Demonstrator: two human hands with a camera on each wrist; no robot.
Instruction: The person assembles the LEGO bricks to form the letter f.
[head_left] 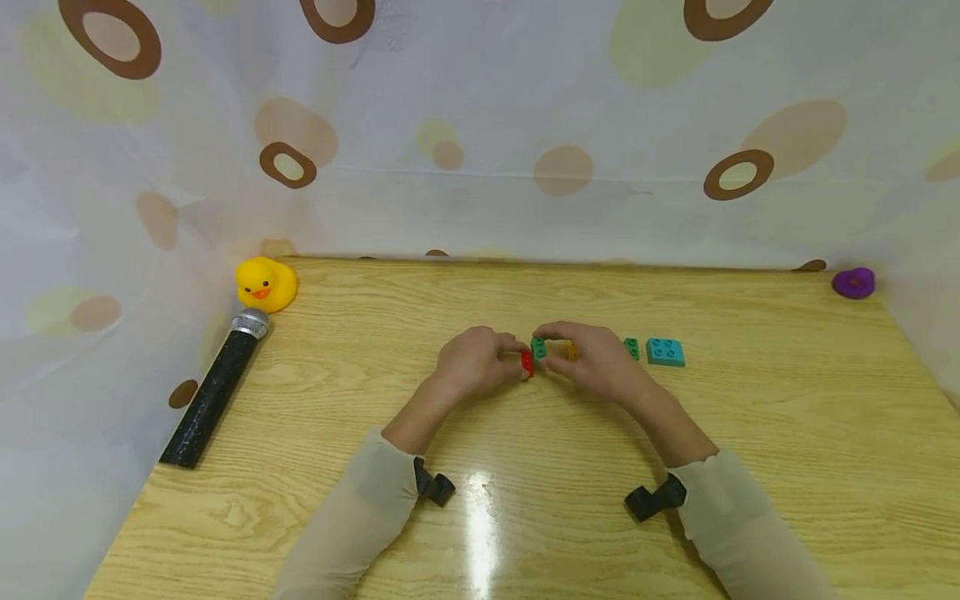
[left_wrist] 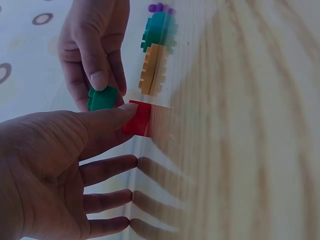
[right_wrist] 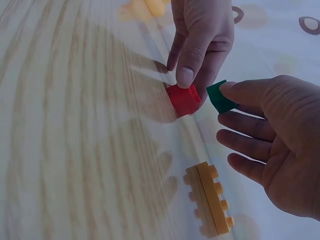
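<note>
My left hand (head_left: pixel 474 364) pinches a small red toy building brick (head_left: pixel 527 364) between thumb and fingers; in the right wrist view this red brick (right_wrist: pixel 183 101) is at the tabletop. Held by the thumb and fingers of my right hand (head_left: pixel 597 364) is a small green brick (head_left: pixel 538 348). In the left wrist view the green brick (left_wrist: pixel 103 98) is raised off the table, close beside the red brick (left_wrist: pixel 138 119). Whether the two touch is unclear. A yellow-orange brick (right_wrist: pixel 213 200) with a row of studs lies under my right hand, partly hidden in the head view.
Right of my right hand lie another green brick (head_left: pixel 632 347), partly covered, and a blue four-stud brick (head_left: pixel 665 352). A yellow rubber duck (head_left: pixel 266 285) and a black microphone (head_left: pixel 217 387) are on the left. A purple object (head_left: pixel 854 283) sits far right, near the patterned curtain (head_left: pixel 487 217).
</note>
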